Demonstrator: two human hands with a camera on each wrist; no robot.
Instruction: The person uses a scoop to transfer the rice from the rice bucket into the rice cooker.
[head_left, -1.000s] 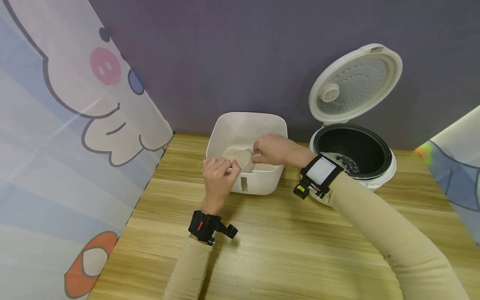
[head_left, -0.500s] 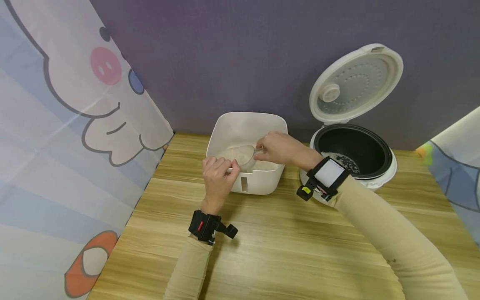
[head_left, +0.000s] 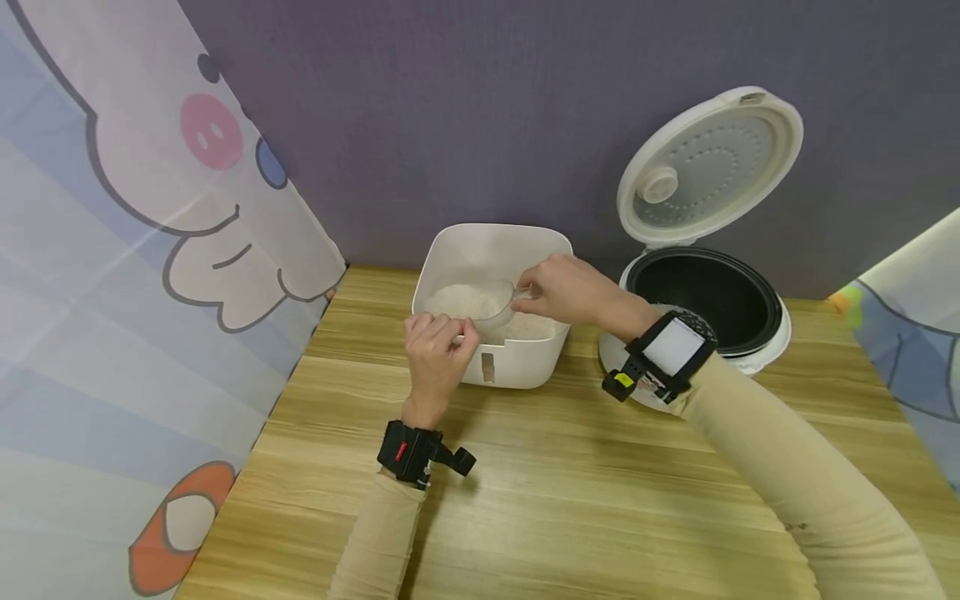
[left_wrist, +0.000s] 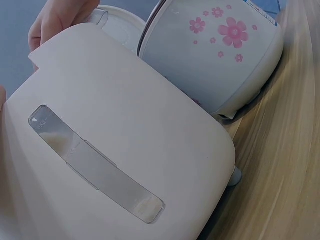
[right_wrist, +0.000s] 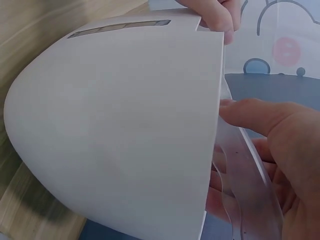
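In the head view a white rice bin (head_left: pixel 517 367) stands on the table, rice (head_left: pixel 461 300) in its bottom. My left hand (head_left: pixel 438 358) grips its front rim, fingers curled over the edge. With my right hand (head_left: pixel 566 287) I hold a clear plastic scoop (head_left: pixel 501 312) by its handle, just inside the bin above the rice; it seems to carry rice. The right wrist view shows the thumb on the clear scoop handle (right_wrist: pixel 250 175) beside the bin wall (right_wrist: pixel 115 115). A see-through strip (left_wrist: pixel 95 165) runs down the bin's front in the left wrist view.
Close to the bin's right stands a white rice cooker (left_wrist: pixel 220 55) with pink flowers. Its lid (head_left: pixel 712 167) is raised, and a dark inner pot (head_left: pixel 712 292) shows. A grey wall (head_left: pixel 480 108) rises behind; a printed curtain (head_left: pixel 112 333) hangs at the left.
My right hand has moved right and slightly up with the scoop, whose bowl now shows more clearly above the rice. The left hand has stayed on the rim.
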